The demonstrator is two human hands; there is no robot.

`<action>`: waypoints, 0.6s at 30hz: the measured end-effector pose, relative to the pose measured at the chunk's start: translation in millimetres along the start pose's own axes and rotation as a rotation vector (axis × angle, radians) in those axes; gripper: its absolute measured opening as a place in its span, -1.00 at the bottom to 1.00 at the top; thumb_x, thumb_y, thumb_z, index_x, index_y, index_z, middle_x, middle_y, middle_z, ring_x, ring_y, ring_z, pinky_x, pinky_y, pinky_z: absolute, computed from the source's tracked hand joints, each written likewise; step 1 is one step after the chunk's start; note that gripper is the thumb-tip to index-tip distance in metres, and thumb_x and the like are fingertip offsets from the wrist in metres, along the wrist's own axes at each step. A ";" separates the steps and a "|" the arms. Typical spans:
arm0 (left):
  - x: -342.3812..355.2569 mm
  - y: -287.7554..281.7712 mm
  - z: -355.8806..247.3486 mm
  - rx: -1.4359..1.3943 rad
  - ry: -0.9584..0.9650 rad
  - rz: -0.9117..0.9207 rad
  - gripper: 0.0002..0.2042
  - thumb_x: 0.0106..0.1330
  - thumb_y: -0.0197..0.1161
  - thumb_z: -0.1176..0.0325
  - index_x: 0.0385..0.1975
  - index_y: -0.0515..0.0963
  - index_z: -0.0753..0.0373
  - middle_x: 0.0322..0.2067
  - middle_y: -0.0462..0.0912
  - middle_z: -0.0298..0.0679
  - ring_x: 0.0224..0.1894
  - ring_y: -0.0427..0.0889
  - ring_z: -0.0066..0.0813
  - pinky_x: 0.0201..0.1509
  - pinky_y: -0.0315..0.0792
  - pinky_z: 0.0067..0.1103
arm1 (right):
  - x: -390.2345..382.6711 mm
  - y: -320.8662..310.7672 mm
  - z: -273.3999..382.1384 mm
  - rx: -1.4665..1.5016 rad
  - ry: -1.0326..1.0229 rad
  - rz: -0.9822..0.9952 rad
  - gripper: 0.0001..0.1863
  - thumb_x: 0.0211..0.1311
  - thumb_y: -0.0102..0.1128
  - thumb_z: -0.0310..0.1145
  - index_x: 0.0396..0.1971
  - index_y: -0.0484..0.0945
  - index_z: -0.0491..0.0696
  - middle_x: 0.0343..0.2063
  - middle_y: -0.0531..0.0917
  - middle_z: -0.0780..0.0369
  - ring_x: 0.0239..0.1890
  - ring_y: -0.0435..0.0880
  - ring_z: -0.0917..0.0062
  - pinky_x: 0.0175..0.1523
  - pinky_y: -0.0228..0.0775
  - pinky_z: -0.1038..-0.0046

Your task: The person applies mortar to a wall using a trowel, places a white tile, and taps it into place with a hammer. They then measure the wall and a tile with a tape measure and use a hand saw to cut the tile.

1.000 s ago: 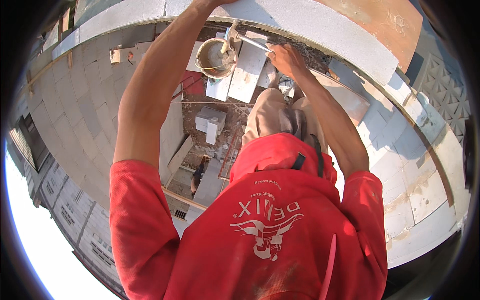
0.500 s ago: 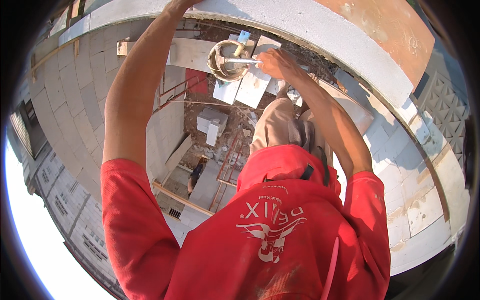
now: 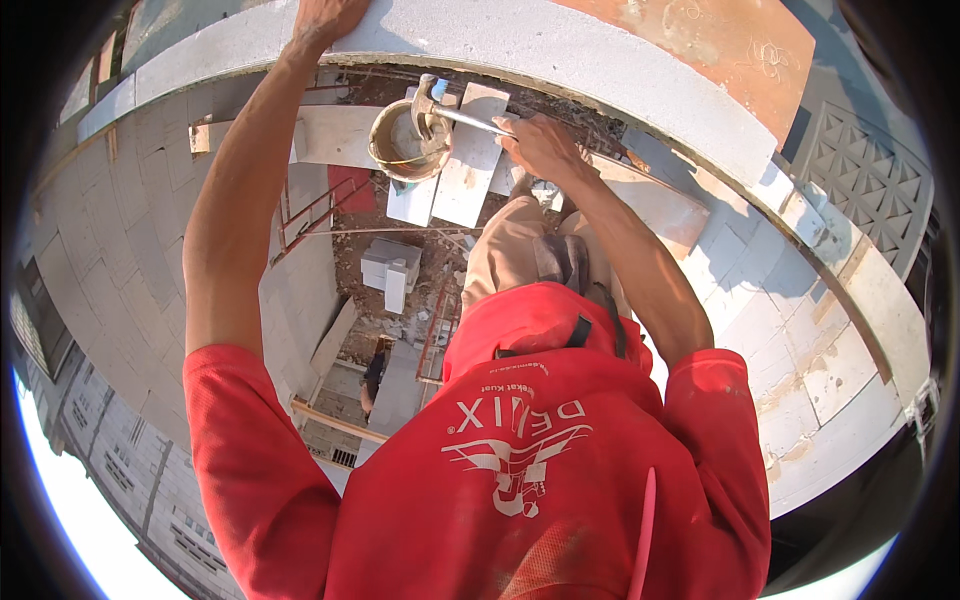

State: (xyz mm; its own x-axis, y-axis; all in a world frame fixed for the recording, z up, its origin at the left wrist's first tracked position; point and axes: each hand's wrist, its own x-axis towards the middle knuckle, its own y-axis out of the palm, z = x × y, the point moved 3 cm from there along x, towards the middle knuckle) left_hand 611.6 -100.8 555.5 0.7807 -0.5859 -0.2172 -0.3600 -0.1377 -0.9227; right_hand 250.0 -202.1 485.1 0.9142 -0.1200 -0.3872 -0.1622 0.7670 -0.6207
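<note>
Nearest, a red shirt [image 3: 540, 430] is seen from above, with both bare arms stretched forward. The left hand [image 3: 333, 16] is laid on the pale top of the block wall [image 3: 520, 38]; its fingertips are cut off by the upper edge, so whether the wall is gripped cannot be told. By the right hand [image 3: 548, 148], fingers curled round, a hammer [image 3: 468, 119] is held at the end of its handle.

The hammer is held on the near side of the wall, its head seen over the right part of a bucket [image 3: 379, 152]; whether the two touch cannot be told. Its long axis is slanted, from the right hand leftward and slightly away, with the head crosswise at the far end.

Under the bucket, pale boards [image 3: 466, 172] are seen. Farther down, a stack of blocks [image 3: 388, 268] is left loose. The blockwork can be judged well advanced, since courses are already laid at both sides; no contact by the hammer with the wall is shown, and how much is left cannot be told.
</note>
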 end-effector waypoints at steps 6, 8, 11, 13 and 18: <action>13.2 -1.1 -22.4 0.307 0.396 0.022 -0.37 0.47 -0.10 -0.26 -0.05 0.72 0.18 -0.07 0.73 -0.02 0.14 0.61 -0.11 0.41 0.22 -0.24 | -132.5 -32.1 -52.6 -0.121 0.206 0.103 -0.66 0.31 0.21 -0.22 0.01 0.67 -0.01 -0.43 0.70 0.00 -0.29 0.71 0.11 -0.15 0.55 0.14; 7.2 5.8 -50.8 0.342 0.503 -0.142 -0.39 0.51 -0.15 -0.23 -0.05 0.72 0.13 -0.03 0.73 -0.13 0.20 0.58 -0.21 0.46 0.06 -0.18 | -170.3 -43.3 -76.6 -0.167 0.297 0.151 -0.67 0.32 0.20 -0.22 0.01 0.66 -0.01 -0.41 0.70 0.02 -0.25 0.71 0.12 -0.13 0.55 0.14; -5.4 21.6 -118.7 0.277 0.648 -0.182 -0.42 0.53 -0.14 -0.21 0.05 0.67 0.11 0.07 0.70 -0.23 0.25 0.54 -0.26 0.46 0.06 -0.14 | -209.8 -58.4 -105.3 -0.225 0.354 0.125 -0.67 0.34 0.18 -0.18 -0.01 0.66 -0.01 -0.36 0.70 0.01 -0.20 0.69 0.11 -0.08 0.52 0.11; -19.6 40.5 -183.1 0.209 0.788 -0.210 -0.48 0.51 -0.02 -0.13 0.01 0.67 0.19 -0.02 0.72 -0.12 0.18 0.58 -0.17 0.40 0.23 -0.20 | -226.2 -66.5 -120.7 -0.226 0.386 0.124 -0.66 0.37 0.15 -0.12 -0.05 0.67 -0.02 -0.31 0.70 -0.02 -0.16 0.66 0.05 -0.03 0.47 0.06; -72.6 88.1 -312.4 -0.005 0.777 0.033 -0.41 0.47 -0.06 -0.24 -0.05 0.70 0.16 -0.25 0.76 -0.05 -0.16 0.72 0.00 0.08 0.53 -0.21 | -253.9 -78.6 -135.8 -0.220 0.333 0.161 -0.64 0.36 0.17 -0.10 -0.03 0.67 -0.01 -0.21 0.68 0.00 -0.08 0.64 0.10 0.03 0.46 0.08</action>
State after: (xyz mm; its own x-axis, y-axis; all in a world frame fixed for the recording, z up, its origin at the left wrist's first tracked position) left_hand 363.7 -319.8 589.5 0.1881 -0.9812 0.0429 -0.3806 -0.1131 -0.9178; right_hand -19.8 -317.5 539.7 0.7068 -0.2343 -0.6675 -0.4015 0.6440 -0.6512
